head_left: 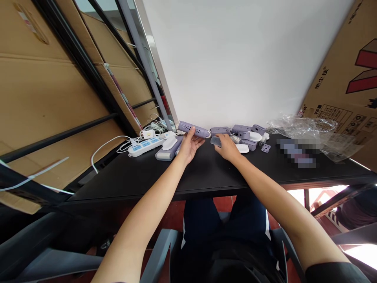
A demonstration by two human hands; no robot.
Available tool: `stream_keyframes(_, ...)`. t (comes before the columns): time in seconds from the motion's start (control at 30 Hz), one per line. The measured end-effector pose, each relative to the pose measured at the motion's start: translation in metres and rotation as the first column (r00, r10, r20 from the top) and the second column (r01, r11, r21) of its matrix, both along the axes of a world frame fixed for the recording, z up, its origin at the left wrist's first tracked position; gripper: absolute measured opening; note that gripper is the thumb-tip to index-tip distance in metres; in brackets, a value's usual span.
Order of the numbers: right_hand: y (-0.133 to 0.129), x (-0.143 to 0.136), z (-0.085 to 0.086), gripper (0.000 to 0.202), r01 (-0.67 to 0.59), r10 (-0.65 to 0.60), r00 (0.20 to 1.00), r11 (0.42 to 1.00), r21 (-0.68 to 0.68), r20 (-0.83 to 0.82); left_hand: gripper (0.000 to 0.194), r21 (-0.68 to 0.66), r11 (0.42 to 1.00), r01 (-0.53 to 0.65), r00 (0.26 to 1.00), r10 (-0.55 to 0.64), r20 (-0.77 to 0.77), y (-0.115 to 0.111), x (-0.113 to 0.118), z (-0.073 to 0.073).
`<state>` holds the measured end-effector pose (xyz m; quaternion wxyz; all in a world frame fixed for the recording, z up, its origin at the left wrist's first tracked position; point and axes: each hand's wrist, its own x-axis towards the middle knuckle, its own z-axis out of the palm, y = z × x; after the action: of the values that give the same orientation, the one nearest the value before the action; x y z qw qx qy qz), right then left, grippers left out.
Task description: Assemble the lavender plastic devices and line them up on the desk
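Observation:
In my left hand [187,148] is a purple casing [185,126] with rows of round holes, raised above the black table and tilted down to the right. The fingers support it from below, with the thumb on its near side. My right hand [229,150] grips a smoky, see-through plastic piece [216,141] just right of the casing, apart from it. Beyond that hand lie several purple shells [241,128], a white rounded part [243,148] and a small slotted purple plate [266,148]. Left of my left hand rests a purple unit [165,154] with a white oval piece [170,143].
A white power strip [144,147] with tangled cables sits at the table's left end. Crumpled clear plastic [303,127] and a blurred-out item [297,153] lie at the right. A white panel [235,59] stands behind the table [206,177]; cardboard boxes flank it.

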<state>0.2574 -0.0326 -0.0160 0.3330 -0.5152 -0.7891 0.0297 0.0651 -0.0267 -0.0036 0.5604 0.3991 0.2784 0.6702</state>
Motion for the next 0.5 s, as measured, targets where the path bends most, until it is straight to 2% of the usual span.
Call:
stream_keyframes(0.17,0.0092,0.0022,-0.0038,0.050,-0.100,0.110,0.981,0.992,0.073,-0.160,0.056,-0.003,0.999,0.040,0.999,-0.040,-0.029,-0.0008,0.0013,-0.0010)
stream_keyframes(0.33,0.0098,0.0008,-0.0040,0.044,-0.160,0.197,0.961,0.969,0.190,-0.196,0.059,-0.007,1.000,0.007,0.996,-0.008,-0.089,-0.0006,0.0022,-0.0035)
stream_keyframes(0.5,0.0072,0.0004,-0.0041,0.044,-0.177,0.220,0.955,0.961,0.214,-0.198,0.058,-0.019,1.000,0.006,0.994,-0.008,-0.105,0.0004,0.0020,-0.0070)
